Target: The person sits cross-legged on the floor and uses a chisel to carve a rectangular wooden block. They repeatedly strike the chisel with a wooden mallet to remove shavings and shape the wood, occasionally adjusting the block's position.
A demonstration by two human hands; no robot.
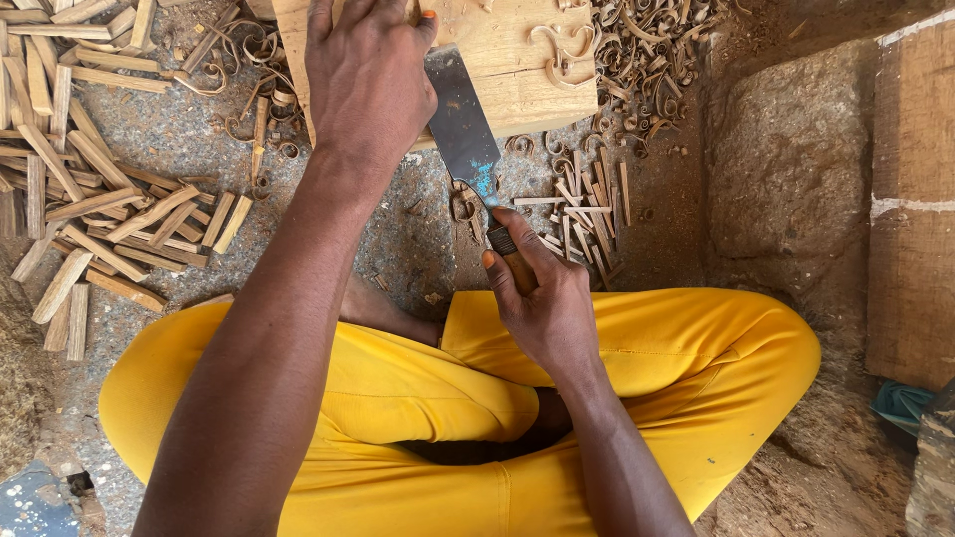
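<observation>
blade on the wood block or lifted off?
On it: the blade lies flat against the wood block, its tip hidden under the left hand.

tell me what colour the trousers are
Bright yellow trousers, seen best in the head view.

one wooden block (517,60), one broad-bladed knife (463,129), two hands.

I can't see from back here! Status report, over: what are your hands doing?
Left hand pressed flat on wooden block. Right hand gripping broad knife by its handle, blade at the block's edge. Wood shavings and cut sticks lying around; nothing blocking.
</observation>
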